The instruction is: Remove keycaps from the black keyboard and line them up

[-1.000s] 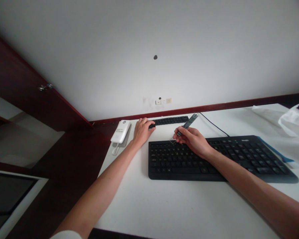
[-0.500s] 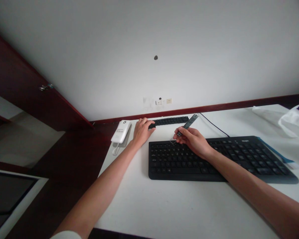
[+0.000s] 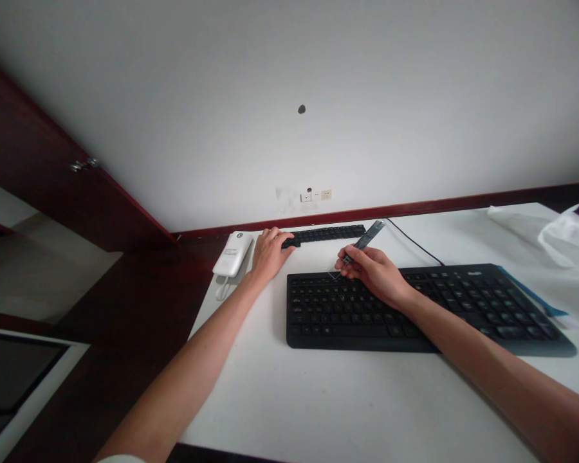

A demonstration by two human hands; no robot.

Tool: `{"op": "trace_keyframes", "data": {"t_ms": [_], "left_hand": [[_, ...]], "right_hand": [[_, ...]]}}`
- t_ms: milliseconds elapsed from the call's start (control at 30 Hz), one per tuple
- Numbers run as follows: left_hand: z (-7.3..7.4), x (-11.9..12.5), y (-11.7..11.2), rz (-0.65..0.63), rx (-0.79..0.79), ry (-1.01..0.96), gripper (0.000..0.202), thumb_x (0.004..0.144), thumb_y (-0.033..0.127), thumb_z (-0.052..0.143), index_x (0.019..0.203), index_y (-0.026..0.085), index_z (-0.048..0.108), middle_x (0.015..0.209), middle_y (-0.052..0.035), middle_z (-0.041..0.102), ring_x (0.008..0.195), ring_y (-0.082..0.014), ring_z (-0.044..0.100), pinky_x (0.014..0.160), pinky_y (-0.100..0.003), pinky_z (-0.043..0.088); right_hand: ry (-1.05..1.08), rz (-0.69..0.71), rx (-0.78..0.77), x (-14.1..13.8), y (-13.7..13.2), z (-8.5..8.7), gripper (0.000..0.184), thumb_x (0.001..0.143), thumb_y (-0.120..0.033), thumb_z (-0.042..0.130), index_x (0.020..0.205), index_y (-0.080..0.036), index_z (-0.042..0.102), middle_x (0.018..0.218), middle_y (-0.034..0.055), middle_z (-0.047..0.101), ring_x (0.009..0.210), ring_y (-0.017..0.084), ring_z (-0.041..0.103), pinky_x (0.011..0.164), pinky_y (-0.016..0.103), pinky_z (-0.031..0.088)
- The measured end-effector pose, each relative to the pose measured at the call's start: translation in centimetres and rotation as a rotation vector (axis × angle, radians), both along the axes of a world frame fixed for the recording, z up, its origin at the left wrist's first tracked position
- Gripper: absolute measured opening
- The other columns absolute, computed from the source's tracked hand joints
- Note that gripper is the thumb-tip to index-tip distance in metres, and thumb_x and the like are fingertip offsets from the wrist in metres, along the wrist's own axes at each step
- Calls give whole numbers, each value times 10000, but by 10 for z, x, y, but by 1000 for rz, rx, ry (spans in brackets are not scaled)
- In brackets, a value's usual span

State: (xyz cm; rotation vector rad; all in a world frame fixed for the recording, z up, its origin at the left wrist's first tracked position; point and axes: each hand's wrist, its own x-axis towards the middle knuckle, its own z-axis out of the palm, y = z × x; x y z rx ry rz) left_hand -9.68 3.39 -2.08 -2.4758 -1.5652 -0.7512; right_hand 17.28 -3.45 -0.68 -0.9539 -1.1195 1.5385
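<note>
A black keyboard (image 3: 367, 331) lies on the white table (image 3: 318, 399), and my right hand (image 3: 379, 273) is over its upper middle. That hand is closed round a keycap puller (image 3: 369, 235) with a dark flat handle slanting up to the right. Its wire loops point down at the keyboard's top edge; whether they touch a key I cannot tell. Behind the keyboard, small black keycaps (image 3: 328, 234) stand in lines along the table's far edge. My left hand (image 3: 269, 252) rests at their left end, thumb and forefinger apart around the nearest ones, its other fingers partly hidden.
A white power bank (image 3: 232, 254) with a short cable lies at the left edge. On the right are a crumpled white bag (image 3: 560, 235) and a blue strip (image 3: 535, 292). The keyboard's cord (image 3: 415, 241) runs toward the wall, which has sockets (image 3: 326, 194).
My left hand has slid slightly left, showing more of the nearest keycaps. My right hand and the keycap puller have hardly moved. The view has shifted a little.
</note>
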Motion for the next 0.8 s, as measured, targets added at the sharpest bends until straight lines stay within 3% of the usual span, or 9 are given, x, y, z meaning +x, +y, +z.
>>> {"op": "trace_keyframes", "data": {"t_ms": [800], "left_hand": [[-2, 11, 3, -106, -40, 2, 205, 976, 350, 630, 1134, 298, 751, 1068, -58, 610, 1039, -248, 543, 975, -425, 434]], "right_hand": [[-27, 5, 24, 0, 0, 0, 409, 878, -583, 713, 899, -175, 695, 819, 76, 741, 684, 168, 637, 615, 296, 474]]}}
